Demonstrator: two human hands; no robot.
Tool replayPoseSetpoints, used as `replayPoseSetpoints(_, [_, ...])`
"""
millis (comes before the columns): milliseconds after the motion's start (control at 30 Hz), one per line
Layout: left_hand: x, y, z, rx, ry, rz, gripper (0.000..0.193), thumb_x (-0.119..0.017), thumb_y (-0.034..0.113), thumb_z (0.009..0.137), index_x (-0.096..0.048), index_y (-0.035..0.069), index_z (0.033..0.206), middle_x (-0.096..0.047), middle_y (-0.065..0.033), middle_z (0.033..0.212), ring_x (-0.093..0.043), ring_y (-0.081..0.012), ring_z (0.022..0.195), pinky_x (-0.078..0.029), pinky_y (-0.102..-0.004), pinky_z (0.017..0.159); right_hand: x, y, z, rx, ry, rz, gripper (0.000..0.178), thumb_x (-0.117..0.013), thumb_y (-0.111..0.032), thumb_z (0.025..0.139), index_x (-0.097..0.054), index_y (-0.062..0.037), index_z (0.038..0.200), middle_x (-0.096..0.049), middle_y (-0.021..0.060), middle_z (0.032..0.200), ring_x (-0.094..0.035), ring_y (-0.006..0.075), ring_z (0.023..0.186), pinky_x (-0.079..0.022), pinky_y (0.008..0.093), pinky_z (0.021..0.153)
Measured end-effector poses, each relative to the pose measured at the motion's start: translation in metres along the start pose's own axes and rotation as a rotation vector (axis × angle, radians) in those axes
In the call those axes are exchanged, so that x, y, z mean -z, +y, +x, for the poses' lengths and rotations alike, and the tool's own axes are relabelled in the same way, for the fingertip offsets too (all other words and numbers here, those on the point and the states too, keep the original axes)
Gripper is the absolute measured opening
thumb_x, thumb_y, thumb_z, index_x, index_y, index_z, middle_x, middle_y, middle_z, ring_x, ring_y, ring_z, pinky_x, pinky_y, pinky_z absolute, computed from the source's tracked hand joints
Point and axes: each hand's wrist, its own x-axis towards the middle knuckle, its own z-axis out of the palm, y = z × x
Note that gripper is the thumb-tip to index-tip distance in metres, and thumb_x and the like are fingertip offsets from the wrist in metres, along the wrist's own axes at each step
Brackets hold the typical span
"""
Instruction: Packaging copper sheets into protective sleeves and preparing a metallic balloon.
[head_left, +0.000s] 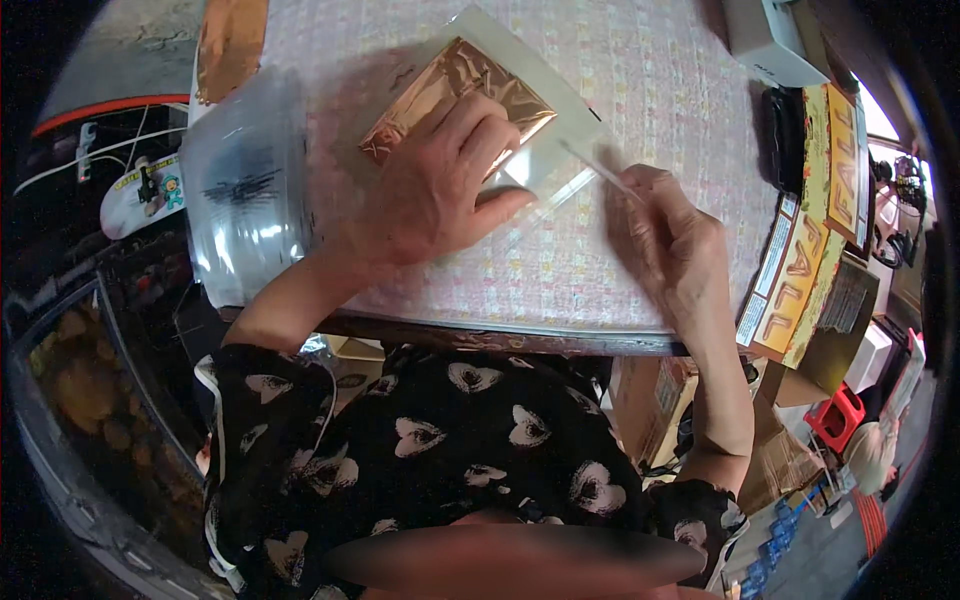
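A flat packet of shiny copper-coloured foil [520, 95] lies at a slant inside a clear plastic bag [578, 112] on the table. My left hand [440, 175] rests on top of the foil, its fingers bent slightly and its thumb stretched out to the right over the bag. Part of the packet is hidden beneath that hand. To the right, my right hand [680, 240] is closed, pinching a thin whitish strip [598, 166] between thumb and fingers. The strip points up and left toward the bag's right edge; whether it is attached there I cannot tell.
A stack of clear plastic bags [245, 200] lies at the table's left edge, with copper foil [232, 45] behind it. A white box [770, 45], a black case [783, 140] and yellow-orange printed packages [800, 285] line the right side. A pink checked tablecloth [450, 290] covers the table.
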Motion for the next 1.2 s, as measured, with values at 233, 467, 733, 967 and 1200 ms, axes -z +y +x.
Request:
replayPoseSetpoints(233, [-0.004,-0.003,0.003,0.147,-0.03,-0.181,0.028,-0.08,0.014,0.087,-0.06,0.004,0.102,-0.058,-0.0103,0.096,-0.065,-0.0225,0.081,-0.054,-0.0353,0.072,-0.007,0.007,-0.002,0.11,0.006,-0.036,0.015,-0.061,-0.003,0.101,-0.066,-0.0011,0.116,-0.062,0.0092,0.074,-0.054,0.009,0.066,-0.046,0.0249,0.062])
replayPoseSetpoints(467, [-0.003,0.003,0.0,0.009,0.13,-0.052,0.017,-0.075,0.01,0.086,-0.061,0.008,0.094,-0.058,-0.0085,0.089,-0.066,-0.0293,0.078,-0.053,-0.0411,0.067,-0.009,0.008,-0.001,0.147,0.031,-0.1,0.018,-0.065,-0.007,0.099,-0.066,-0.0032,0.116,-0.068,0.013,0.076,-0.064,0.0197,0.061,-0.052,0.0326,0.062])
replayPoseSetpoints(733, [0.02,-0.014,0.009,-0.088,0.115,0.042,0.025,-0.075,0.02,0.088,-0.064,0.009,0.108,-0.064,-0.0103,0.111,-0.064,-0.0349,0.102,-0.052,-0.0456,0.092,-0.018,0.011,0.021,0.254,0.177,-0.287,0.02,-0.07,-0.009,0.095,-0.062,-0.0058,0.113,-0.07,0.0159,0.077,-0.071,0.031,0.063,-0.055,0.0391,0.059])
replayPoseSetpoints(967, [0.012,-0.052,0.006,-0.03,0.077,0.033,0.049,-0.073,0.028,0.092,-0.056,0.011,0.135,-0.055,-0.0137,0.139,-0.056,-0.035,0.126,-0.043,-0.0469,0.107,-0.025,0.017,0.044,0.453,0.209,-0.311,0.02,-0.075,-0.006,0.089,-0.062,-0.006,0.105,-0.068,0.0141,0.075,-0.07,0.0317,0.063,-0.054,0.0395,0.055])
replayPoseSetpoints(1200, [0.014,-0.052,0.004,0.003,0.033,0.072,0.047,-0.071,0.027,0.094,-0.057,0.009,0.135,-0.055,-0.0141,0.14,-0.056,-0.0355,0.126,-0.042,-0.0466,0.108,-0.024,0.016,0.056,0.571,0.192,-0.266,0.027,-0.077,0.001,0.083,-0.065,-0.0033,0.107,-0.072,0.0166,0.088,-0.072,0.0314,0.072,-0.058,0.0371,0.061])
